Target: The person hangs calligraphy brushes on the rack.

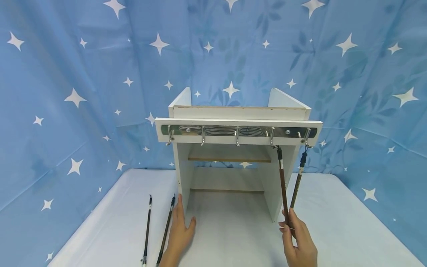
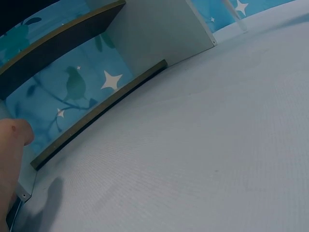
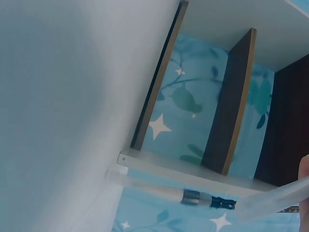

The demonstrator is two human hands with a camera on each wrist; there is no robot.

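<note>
In the head view, the right hand [image 1: 301, 244] held a brown rod [image 1: 283, 181], its top at a hook [image 1: 272, 137]; seating it seemed underway, calling next for steady alignment. The left hand [image 1: 180, 235] was empty, fingers extended. Left wrist: shelving [image 2: 154, 34]. Right wrist: grip cropped.

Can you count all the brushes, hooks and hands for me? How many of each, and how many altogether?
Long, thin, dark-handled brushes: 4
Shiny silver metal hooks: 5
Bare hands, a left hand and a right hand: 2
Total: 11
</note>
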